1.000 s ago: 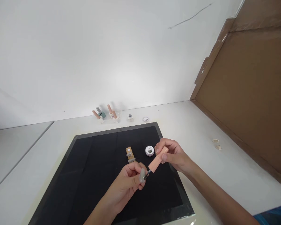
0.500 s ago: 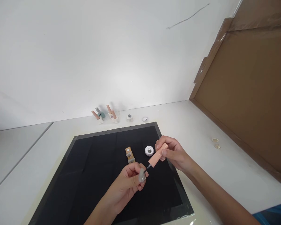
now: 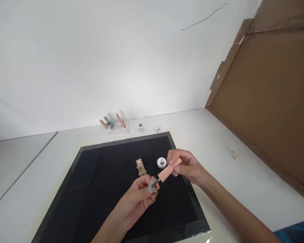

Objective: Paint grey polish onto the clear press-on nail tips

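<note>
Two-handed, pinching a grey nail tip (image 3: 150,186) in the nearly closed left hand (image 3: 139,197); gripping a peach brush handle (image 3: 166,171) in the curled right hand (image 3: 186,167), with bristles (image 3: 155,184) at the nail, above a black mat (image 3: 111,175). Reaching across its right edge (image 3: 197,209), just beside a white jar (image 3: 161,162); roomy leftward, with cardboard (image 3: 263,111) well off rightward.

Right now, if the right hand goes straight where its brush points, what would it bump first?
Probably the gray piece in the left hand; the brush seems against it, though depth's unclear.
</note>
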A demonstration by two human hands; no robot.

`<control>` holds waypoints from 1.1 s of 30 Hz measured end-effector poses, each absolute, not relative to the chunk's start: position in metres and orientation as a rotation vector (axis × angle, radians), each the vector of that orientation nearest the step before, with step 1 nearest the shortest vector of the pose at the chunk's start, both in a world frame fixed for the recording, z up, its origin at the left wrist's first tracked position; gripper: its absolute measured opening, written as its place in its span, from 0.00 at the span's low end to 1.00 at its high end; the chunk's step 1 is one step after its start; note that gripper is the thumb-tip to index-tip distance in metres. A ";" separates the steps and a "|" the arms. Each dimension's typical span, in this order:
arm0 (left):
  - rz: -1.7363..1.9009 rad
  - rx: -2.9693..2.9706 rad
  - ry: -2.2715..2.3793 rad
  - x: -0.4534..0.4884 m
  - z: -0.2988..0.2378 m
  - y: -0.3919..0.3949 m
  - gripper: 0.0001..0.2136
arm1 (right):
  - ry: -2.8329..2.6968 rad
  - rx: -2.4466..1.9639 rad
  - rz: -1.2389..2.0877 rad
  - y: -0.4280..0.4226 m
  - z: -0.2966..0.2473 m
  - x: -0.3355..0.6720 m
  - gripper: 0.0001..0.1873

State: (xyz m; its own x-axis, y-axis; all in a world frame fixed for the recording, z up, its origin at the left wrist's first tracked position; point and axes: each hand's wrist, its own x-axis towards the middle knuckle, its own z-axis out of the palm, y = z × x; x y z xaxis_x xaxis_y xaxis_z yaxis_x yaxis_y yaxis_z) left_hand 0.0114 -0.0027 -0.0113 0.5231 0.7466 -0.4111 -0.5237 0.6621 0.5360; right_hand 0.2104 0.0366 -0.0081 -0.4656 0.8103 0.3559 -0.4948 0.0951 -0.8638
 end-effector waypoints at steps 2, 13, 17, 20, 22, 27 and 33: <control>0.780 0.367 0.662 0.011 -0.011 -0.002 0.12 | -1.335 -0.347 1.591 0.037 -0.008 0.211 0.03; 0.779 0.397 0.667 0.012 -0.011 -0.003 0.13 | -1.324 -0.345 1.591 0.037 -0.008 0.212 0.04; 0.776 0.396 0.673 0.011 -0.011 -0.002 0.13 | -1.324 -0.361 1.591 0.037 -0.009 0.212 0.03; 0.773 0.407 0.671 0.011 -0.013 -0.002 0.13 | -1.321 -0.372 1.585 0.037 -0.009 0.213 0.02; 0.773 0.407 0.672 0.010 -0.014 -0.002 0.13 | -1.317 -0.371 1.587 0.037 -0.008 0.212 0.03; 0.778 0.407 0.660 0.009 -0.015 -0.002 0.12 | -1.298 -0.361 1.589 0.038 -0.008 0.213 0.04; 0.778 0.406 0.667 0.009 -0.015 -0.002 0.12 | -1.227 -0.385 1.585 0.037 -0.008 0.214 0.03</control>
State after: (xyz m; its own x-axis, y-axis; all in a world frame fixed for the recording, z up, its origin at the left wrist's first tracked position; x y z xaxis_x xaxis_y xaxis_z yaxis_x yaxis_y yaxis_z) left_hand 0.0092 -0.0022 -0.0151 0.5261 0.7519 -0.3972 -0.5073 0.6524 0.5631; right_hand 0.2135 0.0375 -0.0078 -0.4018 0.8569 0.3229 -0.5272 0.0719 -0.8467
